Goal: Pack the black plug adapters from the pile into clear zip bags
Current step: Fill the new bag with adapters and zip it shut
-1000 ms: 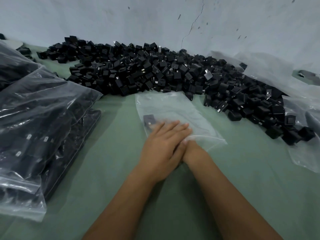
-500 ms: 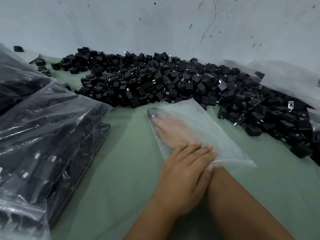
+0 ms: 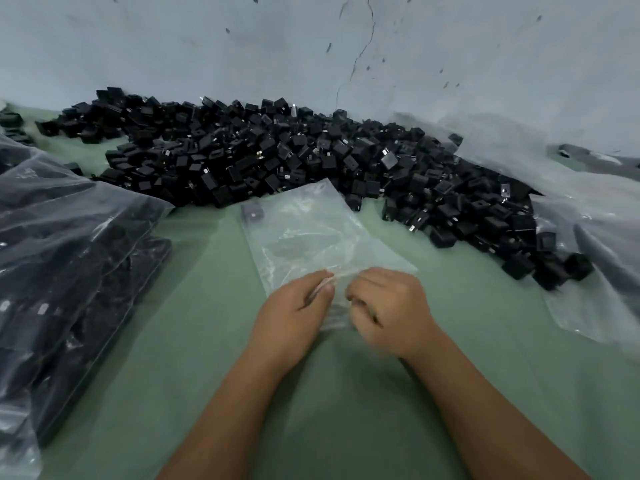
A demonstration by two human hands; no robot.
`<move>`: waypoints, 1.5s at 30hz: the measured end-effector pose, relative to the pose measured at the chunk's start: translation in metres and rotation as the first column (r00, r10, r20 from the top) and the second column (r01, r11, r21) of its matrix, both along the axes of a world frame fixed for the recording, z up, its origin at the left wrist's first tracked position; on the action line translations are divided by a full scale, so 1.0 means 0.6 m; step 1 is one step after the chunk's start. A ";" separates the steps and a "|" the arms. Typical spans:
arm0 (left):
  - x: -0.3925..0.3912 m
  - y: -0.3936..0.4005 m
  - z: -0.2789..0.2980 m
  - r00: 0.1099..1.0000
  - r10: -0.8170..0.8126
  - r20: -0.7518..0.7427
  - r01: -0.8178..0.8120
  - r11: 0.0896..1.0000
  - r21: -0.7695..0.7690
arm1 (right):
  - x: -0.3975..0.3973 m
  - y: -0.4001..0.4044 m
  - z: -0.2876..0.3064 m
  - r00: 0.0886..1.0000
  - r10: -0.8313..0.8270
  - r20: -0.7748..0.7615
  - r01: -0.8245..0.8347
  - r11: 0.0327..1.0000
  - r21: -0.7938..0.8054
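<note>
Work surface: green cloth-covered table [image 3: 180, 341] set against a pale, cracked wall [image 3: 311, 46].
Adapter pile: loose black plug adapters [image 3: 311, 161] heaped along the far side of the table, from the far left corner to the right, at the foot of the wall.
Zip bag in hand: clear zip bag [image 3: 311, 233] lying flat on the cloth, just in front of the pile, its far end touching the pile's near edge and its near end at the hands.
Zip bag contents: one black adapter [image 3: 252, 213] visible in the far left corner of the bag; the remainder of the bag appears flat.
Left hand: left hand [image 3: 294, 313] at the near edge of the bag, thumb and fingers pinching the plastic.
Right hand: right hand [image 3: 391, 306] just beside the left, fingers curled on the same near edge of the bag; slightly blurred.
Filled bags: large clear bags [image 3: 69, 271] stacked at the left of the table, packed with black adapters.
Right-side plastic: loose clear plastic bags [image 3: 588, 237] at the right edge, partly overlapping the pile; contents cannot be made out.
</note>
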State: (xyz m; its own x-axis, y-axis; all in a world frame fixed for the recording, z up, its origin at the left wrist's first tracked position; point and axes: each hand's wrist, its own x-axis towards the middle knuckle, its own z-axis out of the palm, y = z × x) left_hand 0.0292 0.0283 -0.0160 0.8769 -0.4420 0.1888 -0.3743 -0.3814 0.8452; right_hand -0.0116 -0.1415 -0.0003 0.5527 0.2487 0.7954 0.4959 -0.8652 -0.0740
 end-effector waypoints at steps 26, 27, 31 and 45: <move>0.023 -0.015 -0.005 1.000 -0.003 0.002 0.003 0.987 0.160 | 0.036 -0.141 -0.030 0.700 -0.466 -0.542 0.686 0.650 0.328; 0.024 -0.017 -0.001 0.999 -0.003 -0.045 0.009 0.991 0.131 | 0.031 -0.131 -0.029 0.734 -0.444 -0.513 0.666 0.616 0.421; 0.021 -0.016 0.003 0.997 -0.017 -0.073 0.025 0.994 0.108 | -0.002 -0.053 -0.015 0.818 -0.469 -0.334 0.554 0.482 0.679; 0.000 -0.005 -0.001 0.975 0.055 -0.215 -0.109 0.963 -0.245 | -0.033 0.079 -0.020 0.824 -0.149 -0.547 0.370 0.872 0.320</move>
State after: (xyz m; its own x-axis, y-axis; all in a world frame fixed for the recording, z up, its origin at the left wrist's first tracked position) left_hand 0.0292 0.0251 -0.0168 0.9396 -0.3280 0.0977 -0.1594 -0.1667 0.9730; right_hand -0.0316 -0.0939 -0.0121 0.8889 -0.2356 0.3929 0.0568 -0.7943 -0.6048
